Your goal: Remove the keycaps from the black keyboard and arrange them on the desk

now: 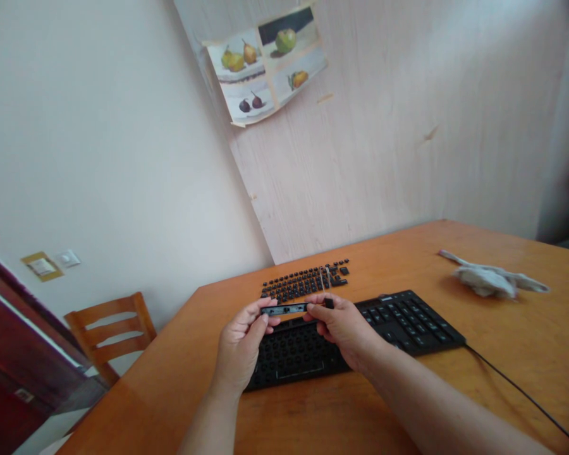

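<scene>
One keycap (285, 309) pinched in left hand (241, 344), right hand (347, 325) fingers; one wire tool (329, 303) in right.

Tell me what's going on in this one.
A left hand and a right hand hold a long, narrow black keycap above a black rectangular keyboard. The keyboard's main section is largely bare, though its number pad has keys. Small black keycaps lie behind on the orange-brown wooden table.

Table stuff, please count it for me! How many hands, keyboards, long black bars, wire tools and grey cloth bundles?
Left hand and right hand: 2
Keyboard: 1
Long black bar: 1
Wire tool: 1
Grey cloth bundle: 1
Total: 6
</scene>
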Action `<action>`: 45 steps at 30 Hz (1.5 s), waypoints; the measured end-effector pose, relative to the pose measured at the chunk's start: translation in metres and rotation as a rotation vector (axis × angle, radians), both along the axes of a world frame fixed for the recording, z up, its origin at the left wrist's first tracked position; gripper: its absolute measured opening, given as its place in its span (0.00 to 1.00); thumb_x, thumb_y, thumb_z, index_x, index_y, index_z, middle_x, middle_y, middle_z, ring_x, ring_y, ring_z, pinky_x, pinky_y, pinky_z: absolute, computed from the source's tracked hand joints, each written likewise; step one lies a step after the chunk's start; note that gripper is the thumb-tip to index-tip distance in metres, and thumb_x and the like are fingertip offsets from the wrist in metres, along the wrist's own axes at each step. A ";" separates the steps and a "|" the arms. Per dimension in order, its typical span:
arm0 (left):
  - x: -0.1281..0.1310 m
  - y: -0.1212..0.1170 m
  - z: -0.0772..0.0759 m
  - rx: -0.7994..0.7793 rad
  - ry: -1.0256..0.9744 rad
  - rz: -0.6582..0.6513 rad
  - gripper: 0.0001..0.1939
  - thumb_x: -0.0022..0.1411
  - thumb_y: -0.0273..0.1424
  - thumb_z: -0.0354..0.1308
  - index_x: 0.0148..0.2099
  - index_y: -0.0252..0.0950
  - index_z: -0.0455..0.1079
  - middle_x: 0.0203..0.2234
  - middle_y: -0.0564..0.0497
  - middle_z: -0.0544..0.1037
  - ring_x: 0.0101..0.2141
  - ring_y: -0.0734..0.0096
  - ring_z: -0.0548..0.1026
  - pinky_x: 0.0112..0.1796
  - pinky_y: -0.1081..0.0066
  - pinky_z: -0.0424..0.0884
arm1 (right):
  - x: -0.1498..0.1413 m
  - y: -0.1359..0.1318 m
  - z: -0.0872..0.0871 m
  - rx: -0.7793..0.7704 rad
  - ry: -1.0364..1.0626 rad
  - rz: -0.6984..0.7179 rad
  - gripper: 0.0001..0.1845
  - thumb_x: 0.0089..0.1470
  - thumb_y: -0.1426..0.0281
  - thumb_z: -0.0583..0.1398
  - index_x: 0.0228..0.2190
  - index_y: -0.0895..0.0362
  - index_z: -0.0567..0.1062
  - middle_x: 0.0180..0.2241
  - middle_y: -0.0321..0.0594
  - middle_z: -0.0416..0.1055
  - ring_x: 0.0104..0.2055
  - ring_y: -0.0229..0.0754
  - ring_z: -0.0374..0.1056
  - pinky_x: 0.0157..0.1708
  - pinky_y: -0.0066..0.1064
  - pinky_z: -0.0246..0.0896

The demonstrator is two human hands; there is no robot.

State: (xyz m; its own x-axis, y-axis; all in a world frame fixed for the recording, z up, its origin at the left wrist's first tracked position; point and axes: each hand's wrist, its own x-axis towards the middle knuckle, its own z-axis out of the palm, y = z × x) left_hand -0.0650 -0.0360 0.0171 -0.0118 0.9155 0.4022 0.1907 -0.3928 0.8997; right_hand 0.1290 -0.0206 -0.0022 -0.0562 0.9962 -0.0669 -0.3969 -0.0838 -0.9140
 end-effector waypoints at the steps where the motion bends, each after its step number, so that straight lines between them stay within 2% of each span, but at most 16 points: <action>1: 0.000 0.000 0.000 0.001 -0.004 0.002 0.16 0.61 0.34 0.59 0.50 0.37 0.72 0.50 0.44 0.76 0.37 0.67 0.78 0.38 0.69 0.73 | 0.000 0.001 -0.001 0.003 0.003 0.004 0.11 0.49 0.69 0.62 0.37 0.57 0.72 0.25 0.37 0.74 0.16 0.28 0.55 0.14 0.20 0.39; 11: 0.000 -0.001 -0.001 0.007 -0.011 -0.006 0.13 0.62 0.33 0.57 0.49 0.37 0.73 0.49 0.45 0.77 0.37 0.67 0.79 0.38 0.69 0.72 | -0.001 0.001 -0.002 -0.002 -0.005 0.017 0.11 0.49 0.68 0.62 0.37 0.56 0.72 0.25 0.37 0.74 0.16 0.29 0.55 0.15 0.20 0.39; 22: 0.001 0.000 -0.002 -0.036 -0.109 0.001 0.15 0.61 0.37 0.58 0.47 0.34 0.74 0.47 0.42 0.78 0.36 0.65 0.79 0.37 0.67 0.73 | -0.001 0.000 -0.002 0.000 -0.003 0.038 0.11 0.48 0.67 0.63 0.35 0.56 0.72 0.25 0.36 0.74 0.16 0.28 0.55 0.15 0.21 0.39; 27: 0.001 -0.001 -0.001 -0.049 -0.184 -0.045 0.16 0.62 0.37 0.57 0.48 0.33 0.73 0.46 0.41 0.78 0.36 0.66 0.79 0.37 0.67 0.73 | 0.000 -0.001 -0.003 -0.004 0.002 0.054 0.10 0.49 0.68 0.62 0.35 0.57 0.72 0.25 0.37 0.74 0.16 0.28 0.55 0.15 0.20 0.39; 35: 0.004 0.001 -0.001 -0.034 -0.053 0.015 0.12 0.59 0.35 0.62 0.44 0.36 0.71 0.41 0.48 0.79 0.33 0.73 0.77 0.37 0.72 0.72 | -0.001 -0.003 -0.001 0.012 0.009 0.064 0.11 0.49 0.68 0.63 0.35 0.57 0.71 0.25 0.36 0.74 0.16 0.28 0.55 0.15 0.20 0.39; 45: 0.005 -0.001 -0.002 -0.020 0.047 0.028 0.12 0.63 0.36 0.55 0.45 0.36 0.71 0.43 0.47 0.78 0.34 0.71 0.76 0.38 0.70 0.71 | -0.003 -0.004 0.000 0.020 0.009 0.087 0.11 0.49 0.67 0.63 0.36 0.57 0.71 0.25 0.37 0.74 0.16 0.28 0.55 0.16 0.20 0.40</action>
